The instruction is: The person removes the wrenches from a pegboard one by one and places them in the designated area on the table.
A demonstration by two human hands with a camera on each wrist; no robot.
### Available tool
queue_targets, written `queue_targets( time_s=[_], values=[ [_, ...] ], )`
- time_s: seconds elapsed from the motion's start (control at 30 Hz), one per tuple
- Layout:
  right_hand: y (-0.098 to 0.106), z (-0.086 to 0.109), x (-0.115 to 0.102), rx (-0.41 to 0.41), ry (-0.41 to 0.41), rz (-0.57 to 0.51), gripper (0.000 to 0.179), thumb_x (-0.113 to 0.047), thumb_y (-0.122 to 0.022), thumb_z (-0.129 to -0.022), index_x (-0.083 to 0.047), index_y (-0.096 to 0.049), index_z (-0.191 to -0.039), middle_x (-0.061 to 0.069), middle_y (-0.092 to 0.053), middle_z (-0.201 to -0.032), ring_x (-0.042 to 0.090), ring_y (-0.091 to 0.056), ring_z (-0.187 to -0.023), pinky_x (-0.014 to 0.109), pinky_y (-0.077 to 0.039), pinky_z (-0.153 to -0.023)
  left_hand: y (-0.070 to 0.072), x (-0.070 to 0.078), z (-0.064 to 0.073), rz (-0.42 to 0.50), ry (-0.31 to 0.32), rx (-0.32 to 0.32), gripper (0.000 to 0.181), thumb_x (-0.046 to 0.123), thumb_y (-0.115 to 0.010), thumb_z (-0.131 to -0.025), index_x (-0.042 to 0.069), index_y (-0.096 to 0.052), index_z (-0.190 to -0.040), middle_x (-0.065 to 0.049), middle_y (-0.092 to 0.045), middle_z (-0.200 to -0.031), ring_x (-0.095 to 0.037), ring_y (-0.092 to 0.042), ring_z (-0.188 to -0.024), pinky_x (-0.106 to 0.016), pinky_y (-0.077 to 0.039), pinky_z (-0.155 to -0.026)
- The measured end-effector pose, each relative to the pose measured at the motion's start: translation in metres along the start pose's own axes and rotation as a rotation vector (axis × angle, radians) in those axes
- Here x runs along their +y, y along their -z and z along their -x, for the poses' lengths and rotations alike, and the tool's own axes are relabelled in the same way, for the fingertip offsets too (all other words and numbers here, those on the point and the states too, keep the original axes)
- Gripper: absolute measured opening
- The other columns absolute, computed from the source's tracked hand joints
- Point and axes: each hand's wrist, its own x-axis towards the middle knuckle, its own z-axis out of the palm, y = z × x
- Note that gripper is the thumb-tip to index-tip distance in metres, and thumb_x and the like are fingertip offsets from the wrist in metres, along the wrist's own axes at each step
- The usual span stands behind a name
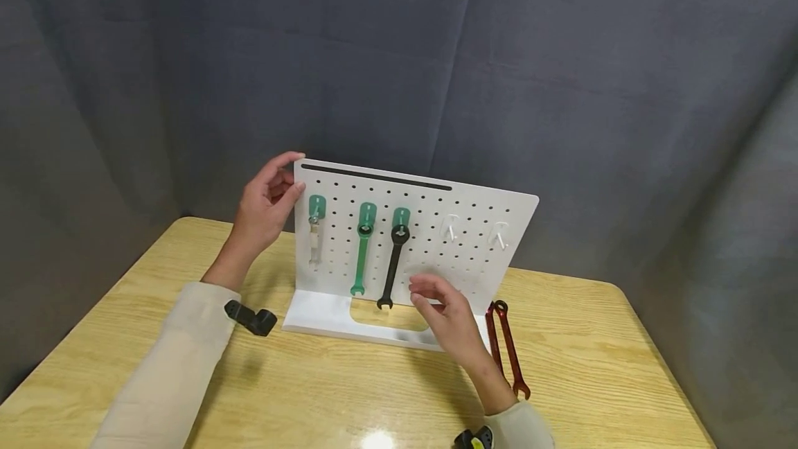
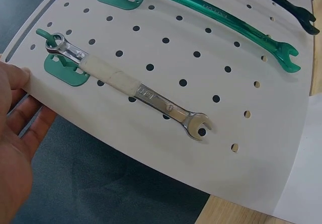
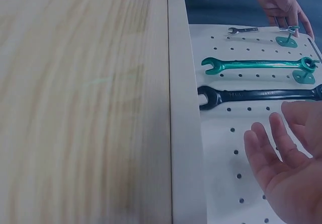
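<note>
A white pegboard (image 1: 411, 192) stands tilted on its base, with three wrenches hanging from green hooks. My left hand (image 1: 264, 206) grips its upper left edge, thumb on the front and other fingers reaching behind. Nearest to that hand hangs a silver combination wrench (image 2: 118, 80) with pale tape round its handle. Beside it are a green wrench (image 1: 361, 262) and a black wrench (image 1: 393, 269), ring ends up. My right hand (image 1: 451, 317) hovers before the lower right of the board, fingers loosely bent and nothing in them. Two white hooks (image 1: 450, 227) on the right side bear nothing.
Two dark red wrenches (image 1: 512, 352) lie on the wooden table (image 1: 580, 338) to the right of the board, one partly hidden by my right forearm. A grey curtain (image 1: 374, 54) hangs behind the table and along both sides.
</note>
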Motion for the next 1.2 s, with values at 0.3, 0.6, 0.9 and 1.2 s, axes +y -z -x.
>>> queue_targets(
  time_s=[0.3,0.6,0.9,1.2],
  values=[
    [-0.017,-0.017,0.004,0.016,-0.008,-0.139,0.031,-0.002,-0.066,-0.1,-0.001,-0.063,-0.131,0.02,-0.067,-0.12,0.039,-0.065,-0.113,0.029,-0.052,-0.087,0.0,-0.004,0.001,-0.015,-0.006,0.007,0.047,-0.004,-0.064,-0.1,0.008,-0.057,-0.144,-0.018,-0.061,-0.097,-0.019,-0.054,-0.082,-0.023,-0.044,-0.074],
    [-0.026,-0.025,0.008,0.033,-0.057,-0.193,0.032,-0.002,-0.068,-0.098,-0.002,-0.063,-0.13,0.016,-0.068,-0.118,0.032,-0.065,-0.109,0.029,-0.05,-0.089,-0.002,0.0,0.001,0.006,-0.018,0.003,0.047,-0.003,-0.065,-0.1,0.009,-0.057,-0.144,-0.018,-0.062,-0.097,-0.02,-0.055,-0.081,-0.022,-0.044,-0.073],
    [-0.034,-0.027,0.006,0.059,-0.082,-0.224,0.034,0.001,-0.07,-0.096,-0.001,-0.063,-0.129,0.018,-0.066,-0.114,0.028,-0.064,-0.106,0.029,-0.05,-0.09,-0.003,0.0,0.001,-0.015,-0.02,-0.023,0.047,-0.001,-0.064,-0.101,0.011,-0.055,-0.145,-0.017,-0.062,-0.099,-0.024,-0.057,-0.083,-0.021,-0.045,-0.074],
    [-0.039,-0.029,0.005,0.056,-0.069,-0.185,0.021,0.004,-0.069,-0.095,0.001,-0.065,-0.115,0.016,-0.066,-0.102,0.026,-0.063,-0.097,0.028,-0.05,-0.085,-0.002,0.0,0.001,0.001,-0.016,-0.02,0.047,-0.002,-0.064,-0.101,0.011,-0.055,-0.145,-0.017,-0.062,-0.1,-0.027,-0.058,-0.084,-0.022,-0.045,-0.074]
  ],
)
